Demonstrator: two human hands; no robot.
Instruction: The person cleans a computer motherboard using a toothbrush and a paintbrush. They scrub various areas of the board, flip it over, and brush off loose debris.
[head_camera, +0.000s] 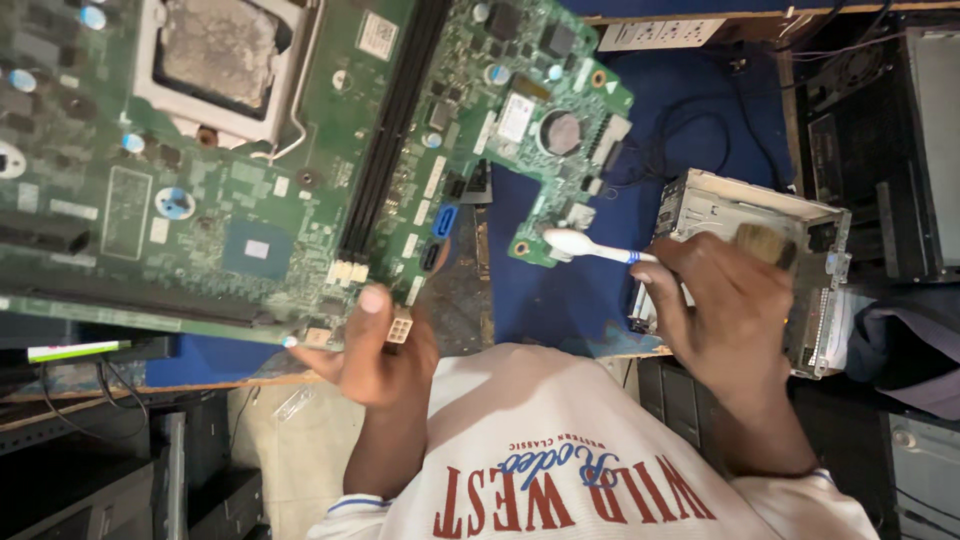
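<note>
A large green computer motherboard is held tilted above a blue table top. It carries a processor socket, long black memory slots and a round coin battery. My left hand grips its lower edge, thumb on the board near a white connector. My right hand holds a white toothbrush, whose head touches the board's lower right corner. A brown-bristled brush sticks out behind the same hand.
A grey metal drive cage lies on the blue table beside my right hand. Black cables loop behind it. An open dark computer case stands at the right, with dark cloth below it. Black boxes sit on the floor at the lower left.
</note>
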